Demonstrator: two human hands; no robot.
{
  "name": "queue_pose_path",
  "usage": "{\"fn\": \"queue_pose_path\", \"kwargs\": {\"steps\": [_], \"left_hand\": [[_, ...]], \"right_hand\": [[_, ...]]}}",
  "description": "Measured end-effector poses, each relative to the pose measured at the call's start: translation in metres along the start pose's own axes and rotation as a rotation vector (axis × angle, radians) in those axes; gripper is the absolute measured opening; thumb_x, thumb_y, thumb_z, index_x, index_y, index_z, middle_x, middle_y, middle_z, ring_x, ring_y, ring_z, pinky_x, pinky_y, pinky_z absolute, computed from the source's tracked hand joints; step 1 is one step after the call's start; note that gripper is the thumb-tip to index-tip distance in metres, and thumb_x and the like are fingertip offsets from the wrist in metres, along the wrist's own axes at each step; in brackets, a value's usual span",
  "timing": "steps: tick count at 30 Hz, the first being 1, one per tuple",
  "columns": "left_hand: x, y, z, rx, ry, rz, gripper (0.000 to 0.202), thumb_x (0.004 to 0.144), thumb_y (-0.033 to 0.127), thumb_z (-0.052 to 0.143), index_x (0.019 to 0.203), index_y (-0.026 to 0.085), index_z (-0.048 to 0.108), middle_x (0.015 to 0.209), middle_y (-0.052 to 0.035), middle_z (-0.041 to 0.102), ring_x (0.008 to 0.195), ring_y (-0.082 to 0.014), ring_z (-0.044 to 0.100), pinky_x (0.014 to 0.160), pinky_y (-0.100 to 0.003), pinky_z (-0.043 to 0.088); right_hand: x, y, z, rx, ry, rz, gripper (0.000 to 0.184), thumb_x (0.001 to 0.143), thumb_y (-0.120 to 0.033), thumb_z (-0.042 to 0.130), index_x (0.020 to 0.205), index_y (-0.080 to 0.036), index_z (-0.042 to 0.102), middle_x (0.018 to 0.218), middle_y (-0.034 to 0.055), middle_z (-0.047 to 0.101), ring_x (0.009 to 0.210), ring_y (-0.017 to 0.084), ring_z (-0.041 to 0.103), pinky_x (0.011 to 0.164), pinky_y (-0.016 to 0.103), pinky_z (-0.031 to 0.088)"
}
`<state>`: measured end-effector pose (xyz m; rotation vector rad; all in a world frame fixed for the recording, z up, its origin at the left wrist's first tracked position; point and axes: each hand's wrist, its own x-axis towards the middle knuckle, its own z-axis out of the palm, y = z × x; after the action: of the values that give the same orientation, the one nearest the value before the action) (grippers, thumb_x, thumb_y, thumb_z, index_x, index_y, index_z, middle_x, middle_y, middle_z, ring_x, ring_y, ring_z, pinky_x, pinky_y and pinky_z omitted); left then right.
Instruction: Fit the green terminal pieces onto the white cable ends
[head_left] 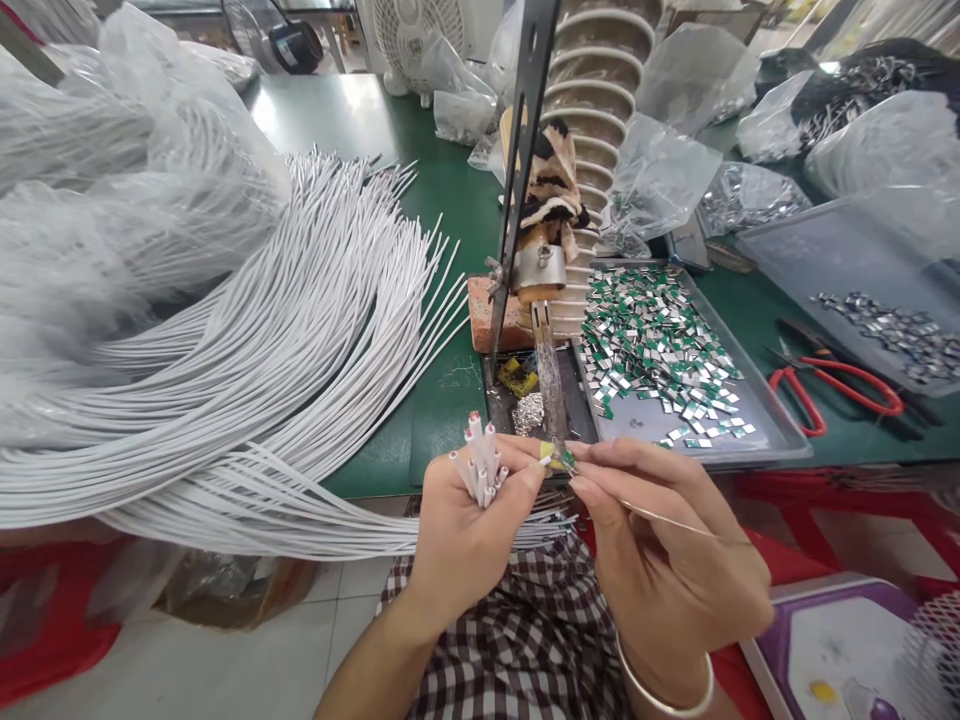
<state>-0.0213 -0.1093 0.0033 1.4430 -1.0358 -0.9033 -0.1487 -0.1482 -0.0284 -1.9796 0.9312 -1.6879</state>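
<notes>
My left hand (465,530) is closed round a small bundle of white cable ends (478,455) that stick up from the fist. Its thumb and forefinger pinch one cable tip against a tiny green chip (564,460). My right hand (660,550) is closed on the same chip and on a thin solder wire (675,522) that runs off to the right. Both hands meet just under the tip of a fixed soldering iron (550,380) mounted on a stand at the table's front edge.
A big fan of white cables (247,370) covers the left of the green table (442,200). A metal tray (772,440) holds several green chips (652,340). Red-handled pliers (832,385), a grey tray (840,250) and plastic bags (660,170) lie to the right.
</notes>
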Motion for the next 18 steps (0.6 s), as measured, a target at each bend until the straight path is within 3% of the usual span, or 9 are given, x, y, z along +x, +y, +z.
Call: {"fn": "queue_pose_path", "kwargs": {"steps": [2, 4, 7, 10, 14, 18], "left_hand": [[0.0, -0.001, 0.0, 0.023, 0.01, 0.0, 0.021, 0.086, 0.019, 0.058, 0.067, 0.013, 0.065, 0.085, -0.0002, 0.07, 0.045, 0.0025, 0.037, 0.06, -0.016, 0.045], [0.0, -0.003, 0.001, 0.059, 0.027, 0.02, 0.021, 0.085, 0.016, 0.058, 0.065, 0.012, 0.063, 0.082, -0.0006, 0.07, 0.052, 0.0004, 0.048, 0.068, -0.015, 0.049], [-0.001, -0.004, 0.0, 0.128, 0.016, 0.07, 0.018, 0.085, 0.014, 0.058, 0.068, 0.012, 0.063, 0.085, -0.0012, 0.069, 0.077, -0.0041, 0.062, 0.076, -0.012, 0.049], [0.001, -0.004, -0.002, 0.238, -0.054, 0.088, 0.014, 0.085, 0.017, 0.06, 0.072, 0.013, 0.064, 0.084, -0.0009, 0.062, 0.082, -0.0038, 0.059, 0.075, -0.011, 0.045], [0.005, -0.004, -0.005, 0.191, -0.2, -0.012, 0.021, 0.088, 0.019, 0.055, 0.068, 0.011, 0.058, 0.075, -0.0009, 0.056, 0.072, -0.004, 0.052, 0.069, -0.014, 0.042], [0.009, -0.002, -0.004, 0.046, -0.171, -0.066, 0.021, 0.084, 0.017, 0.057, 0.065, 0.01, 0.055, 0.074, -0.0015, 0.058, 0.07, -0.0043, 0.053, 0.067, -0.014, 0.044]], "right_hand": [[-0.003, 0.002, -0.001, 0.074, -0.03, 0.025, 0.028, 0.076, 0.002, 0.065, 0.098, -0.015, 0.065, 0.102, 0.0044, 0.066, 0.098, 0.01, 0.065, 0.084, 0.024, 0.057], [-0.005, 0.004, -0.002, 0.135, -0.049, 0.06, 0.022, 0.081, 0.0, 0.057, 0.097, -0.014, 0.063, 0.1, 0.0053, 0.064, 0.097, 0.009, 0.064, 0.084, 0.025, 0.056], [-0.006, 0.007, -0.002, 0.109, -0.108, 0.167, 0.015, 0.087, -0.004, 0.05, 0.088, -0.014, 0.061, 0.081, 0.0017, 0.06, 0.08, 0.004, 0.058, 0.073, 0.018, 0.049], [-0.002, 0.01, -0.001, 0.014, -0.175, 0.224, 0.009, 0.085, -0.007, 0.058, 0.08, -0.015, 0.06, 0.069, -0.0021, 0.056, 0.065, 0.001, 0.051, 0.061, 0.013, 0.042], [0.001, 0.013, 0.0, -0.006, -0.194, 0.156, 0.009, 0.083, -0.005, 0.06, 0.084, -0.013, 0.063, 0.077, -0.0003, 0.064, 0.071, 0.002, 0.058, 0.068, 0.012, 0.048], [-0.004, 0.013, 0.001, -0.067, -0.165, 0.129, 0.018, 0.091, -0.007, 0.048, 0.095, -0.014, 0.065, 0.098, 0.0039, 0.07, 0.079, 0.003, 0.067, 0.073, 0.011, 0.054]]}}
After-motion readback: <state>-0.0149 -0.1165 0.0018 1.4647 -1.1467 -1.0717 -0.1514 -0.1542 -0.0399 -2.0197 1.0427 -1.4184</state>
